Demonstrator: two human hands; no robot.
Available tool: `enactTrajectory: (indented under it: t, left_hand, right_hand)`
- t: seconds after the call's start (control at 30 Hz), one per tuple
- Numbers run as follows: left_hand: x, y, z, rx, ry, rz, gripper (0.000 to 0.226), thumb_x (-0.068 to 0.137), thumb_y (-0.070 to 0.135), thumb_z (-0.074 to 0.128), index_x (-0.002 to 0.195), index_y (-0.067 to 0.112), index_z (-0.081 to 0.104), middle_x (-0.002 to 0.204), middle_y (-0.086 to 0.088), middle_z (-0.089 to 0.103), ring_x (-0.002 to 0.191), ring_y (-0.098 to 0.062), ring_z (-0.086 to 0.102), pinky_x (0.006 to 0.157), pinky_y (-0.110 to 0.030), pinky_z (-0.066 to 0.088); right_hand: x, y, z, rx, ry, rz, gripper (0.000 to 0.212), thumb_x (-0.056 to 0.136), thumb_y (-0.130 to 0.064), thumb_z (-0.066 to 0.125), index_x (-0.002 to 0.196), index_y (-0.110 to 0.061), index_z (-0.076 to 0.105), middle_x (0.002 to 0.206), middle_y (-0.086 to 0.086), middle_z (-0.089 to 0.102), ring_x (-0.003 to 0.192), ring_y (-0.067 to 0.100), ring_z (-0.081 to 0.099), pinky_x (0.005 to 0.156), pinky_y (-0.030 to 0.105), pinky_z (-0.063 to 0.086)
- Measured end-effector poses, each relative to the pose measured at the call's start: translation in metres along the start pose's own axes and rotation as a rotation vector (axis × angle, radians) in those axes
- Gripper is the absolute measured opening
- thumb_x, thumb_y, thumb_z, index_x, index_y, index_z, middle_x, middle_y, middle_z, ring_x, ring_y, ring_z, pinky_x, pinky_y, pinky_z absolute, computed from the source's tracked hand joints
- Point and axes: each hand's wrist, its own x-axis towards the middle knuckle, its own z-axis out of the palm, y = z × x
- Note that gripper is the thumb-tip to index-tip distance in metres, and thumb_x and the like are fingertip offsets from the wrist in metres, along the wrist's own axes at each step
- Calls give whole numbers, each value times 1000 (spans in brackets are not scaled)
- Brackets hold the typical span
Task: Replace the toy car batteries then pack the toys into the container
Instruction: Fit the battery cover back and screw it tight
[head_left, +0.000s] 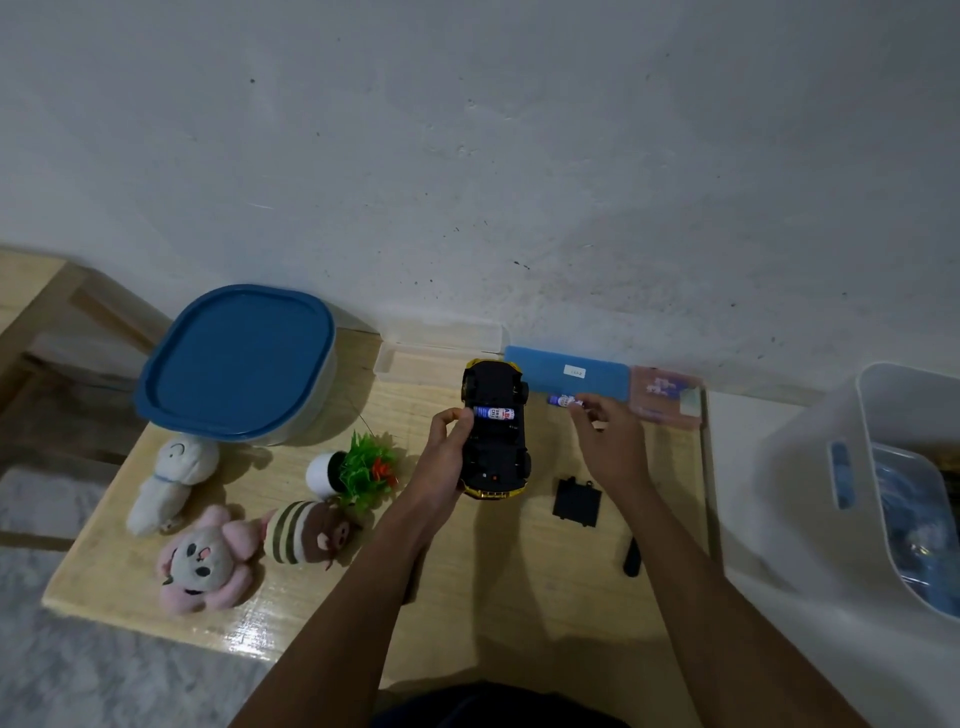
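Observation:
A yellow toy car (496, 441) lies upside down on the wooden table (509, 587), its black underside up. One battery (493, 413) sits in the open compartment. My left hand (448, 447) grips the car's left side. My right hand (605, 436) pinches a second battery (561, 400) just right of the car. The black battery cover (575, 501) lies on the table beside the car. The blue-lidded container (236, 361) stands closed at the back left. Three plush toys, white (174, 480), pink (205, 564) and striped brown (306, 530), lie on the left, by a small potted toy plant (358, 467).
A blue box (571, 371) and a clear pinkish packet (667, 397) lie along the wall behind my right hand. A dark tool (631, 558) rests near the right edge. A white bin (883, 488) with items stands to the right of the table.

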Motion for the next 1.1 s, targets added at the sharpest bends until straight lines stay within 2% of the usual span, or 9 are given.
enactTrajectory:
  t: [0.1,0.2,0.33,0.43,0.6,0.77,0.87,0.97,1.1]
  left_hand:
    - [-2,0,0,16,3,10,27,102,35,45,120,16,44,114,-13,70,91,-27,71,74,-40,58]
    - [-6,-1,1,34,11,21,25,102,37,45,119,18,45,113,-13,69,92,-27,70,72,-39,57]
    - [-11,-2,1,65,-3,35,26,101,39,46,117,19,49,114,-13,68,103,-30,68,87,-49,55]
    - [-17,-2,0,52,-18,50,24,101,37,46,111,16,53,110,-10,67,102,-24,67,92,-44,54]
    - [-24,-1,-2,66,-57,62,27,102,34,46,116,13,55,115,-12,68,107,-23,67,96,-44,53]
    - [-27,-1,-4,13,-70,46,27,103,30,44,121,13,54,120,-13,67,114,-27,64,101,-54,49]
    - [-27,-2,-5,-19,-69,43,28,103,32,44,120,14,54,121,-14,67,114,-29,65,100,-57,49]
    - [-30,-1,-5,-46,-72,41,27,103,31,44,119,12,54,117,-14,68,112,-29,66,97,-54,51]
    - [-31,-1,-4,-63,-66,40,22,104,32,42,109,15,55,114,-13,69,108,-28,66,90,-47,51]
  right_hand:
    - [-19,-34,-6,110,31,-46,18,94,-22,63,111,-20,69,98,-7,64,89,0,60,74,7,45]
    - [-37,-62,-7,151,3,-94,18,88,-27,71,105,-28,66,90,-15,64,82,0,60,68,11,48]
    - [-51,-82,-3,8,-84,-253,12,82,-28,76,91,-29,69,75,-14,59,70,5,53,60,16,42]
    - [-56,-84,3,-142,-116,-421,13,82,-23,74,95,-22,73,83,-12,64,74,4,51,66,17,41]
    - [-65,-92,15,-192,-130,-497,18,84,-22,73,102,-22,76,93,-8,65,88,7,57,74,22,48]
    - [-71,-95,26,-82,-177,-390,24,89,-35,68,112,-32,72,100,-18,60,94,2,57,80,20,49]
    - [-74,-96,30,-84,-155,-361,24,91,-40,63,113,-35,72,101,-19,60,94,2,57,80,24,51]
    - [-76,-97,35,-137,-105,-366,27,91,-45,58,113,-36,71,102,-18,63,94,4,58,83,35,51]
    - [-77,-95,37,-240,-64,-303,25,88,-45,62,110,-36,66,106,-19,65,102,6,55,90,38,46]
